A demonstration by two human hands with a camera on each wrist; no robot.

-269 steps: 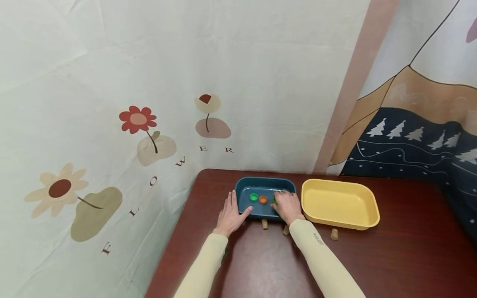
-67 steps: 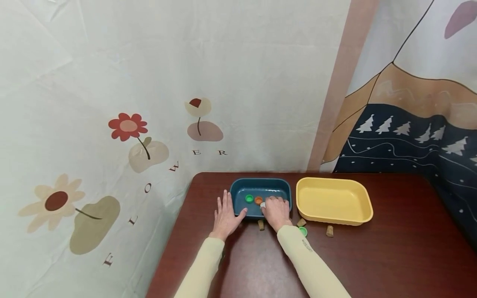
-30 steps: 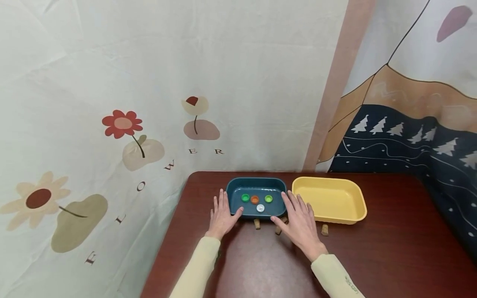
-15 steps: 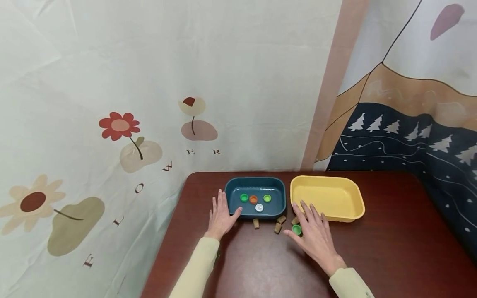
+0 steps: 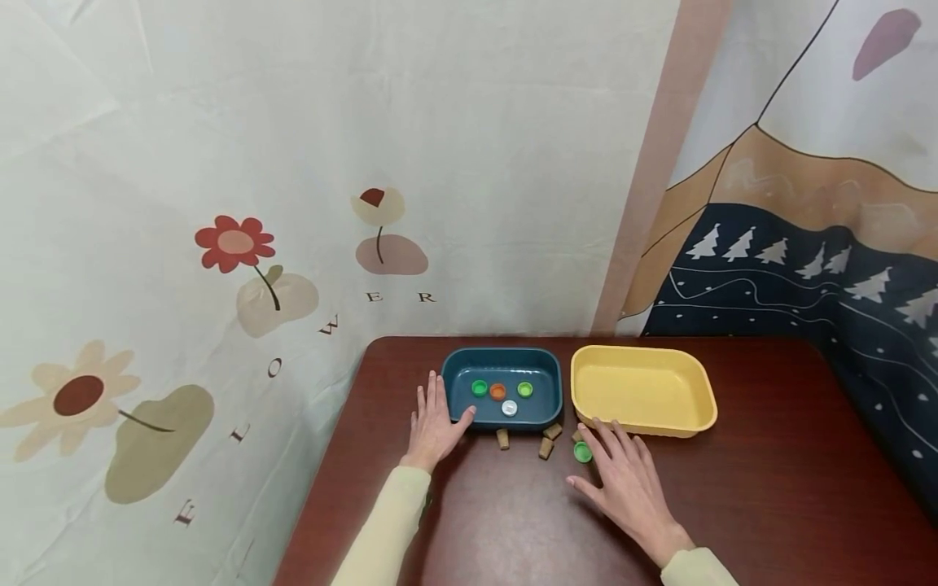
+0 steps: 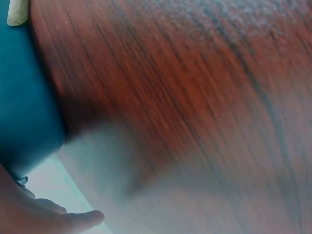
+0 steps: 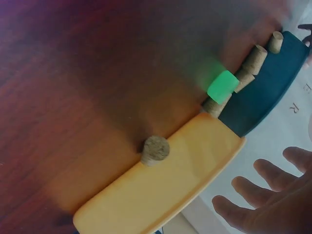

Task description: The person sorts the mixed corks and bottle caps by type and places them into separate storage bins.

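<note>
The white cap (image 5: 509, 408), covered by the right hand (image 5: 626, 487) about two seconds ago, is now left lying in the blue tray (image 5: 541, 409), and the hand has been drawn away toward the front of the yellow tray (image 5: 645, 392). Four caps are thus contained in the blue tray, while the loose green cap (image 5: 582, 452) is left outside on the surface (image 5: 498, 513), just beside the corks (image 5: 545, 448) and near the right hand's fingertips. Its round face is turned up toward the head view; no long axis is offered by so squat a disc. Both trays are laid with their long sides running left to right. The right hand's fingers are spread and released, with nothing held. The left hand (image 5: 436, 427) is likewise kept relaxed and unloaded, fingers extended along the blue tray's left end.
</note>
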